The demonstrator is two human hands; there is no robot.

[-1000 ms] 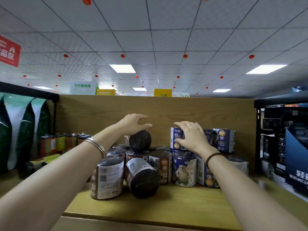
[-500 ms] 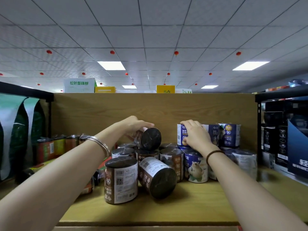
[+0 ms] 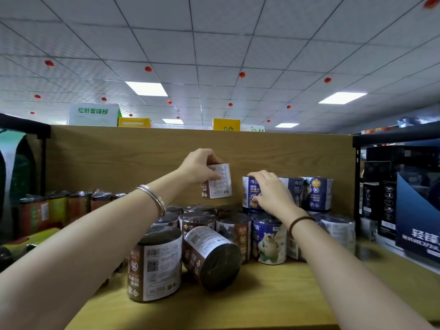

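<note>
On a wooden shelf stand stacked rolls in brown and blue wrappers. My left hand grips a brown-wrapped roll from above and holds it upright in the air, above the brown rolls. Just to its right, my right hand rests with curled fingers against an upper blue roll. One brown roll lies tipped on its side at the front, next to an upright brown roll.
More blue rolls sit stacked at the right, one with a bear picture below. A wooden back panel closes the shelf. Red and green packs line the left; dark boxes fill the right shelf.
My left hand has lifted the brown roll off the stack and turned it from lying on its side to upright. My right hand stays on the blue roll.
</note>
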